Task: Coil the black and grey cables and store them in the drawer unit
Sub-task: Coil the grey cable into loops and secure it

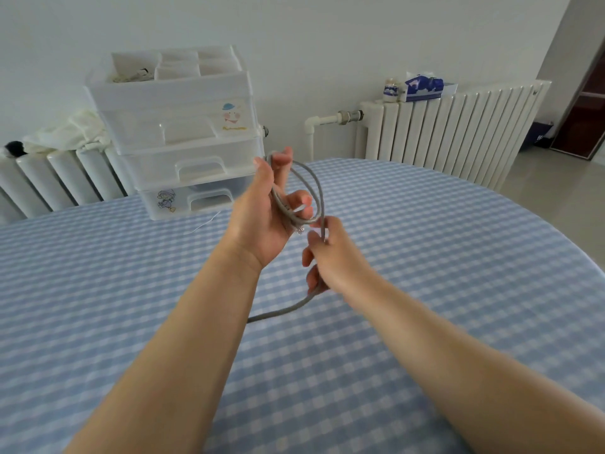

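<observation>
while both forearms reach out over the blue checked tablecloth (114, 290), the right hand (330, 257) curls its fingers round the grey cable (319, 191), thumb and forefinger pinching a strand just below the loops. from that hand a loose length of the cable hangs down and trails toward the left forearm, where it passes out of sight. just beyond, the left hand (265, 217) is raised palm-up, its fingers bent round two or three loops of the same cable, with the thumb pressed against them; a clear plug end shows at the bottom of the coil near the palm. further back, at the table's far edge, stands the white drawer unit (183, 132). its top tray is split into compartments; the left one holds a small pale tangle too blurred to make out. its three drawers are pushed in, and the lowest shows something dark through its cloudy front. behind it runs a radiator (458, 126) with a tissue box (422, 85) on top.
</observation>
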A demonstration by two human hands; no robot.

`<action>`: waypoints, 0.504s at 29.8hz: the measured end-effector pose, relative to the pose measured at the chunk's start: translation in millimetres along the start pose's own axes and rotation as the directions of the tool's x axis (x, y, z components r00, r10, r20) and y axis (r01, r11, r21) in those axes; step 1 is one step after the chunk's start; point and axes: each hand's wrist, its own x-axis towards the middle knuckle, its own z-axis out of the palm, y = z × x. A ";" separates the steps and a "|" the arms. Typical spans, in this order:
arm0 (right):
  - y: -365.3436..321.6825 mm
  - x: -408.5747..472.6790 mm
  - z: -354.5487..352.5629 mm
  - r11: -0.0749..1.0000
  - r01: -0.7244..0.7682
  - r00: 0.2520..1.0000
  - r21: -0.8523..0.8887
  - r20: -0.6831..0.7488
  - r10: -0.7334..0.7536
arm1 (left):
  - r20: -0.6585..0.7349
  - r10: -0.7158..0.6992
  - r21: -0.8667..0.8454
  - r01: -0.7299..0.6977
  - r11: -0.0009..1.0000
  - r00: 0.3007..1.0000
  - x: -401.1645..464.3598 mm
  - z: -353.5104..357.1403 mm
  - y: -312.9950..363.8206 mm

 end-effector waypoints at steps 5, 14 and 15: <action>4.9 0.6 -2.4 0.738 0.091 0.994 -0.669 0.109 -0.024 | 0.044 0.114 0.214 -0.121 0.969 0.992 -2.3 5.5 -2.3; -9.5 -3.3 -20.8 0.903 0.074 0.948 -0.424 0.310 0.068 | 0.451 0.169 0.792 -0.480 0.378 0.876 4.7 -1.0 -27.4; -10.4 -3.5 -22.5 0.942 0.046 0.942 -0.333 0.327 0.070 | 0.511 0.175 0.811 -0.540 0.225 0.841 4.9 -1.2 -28.8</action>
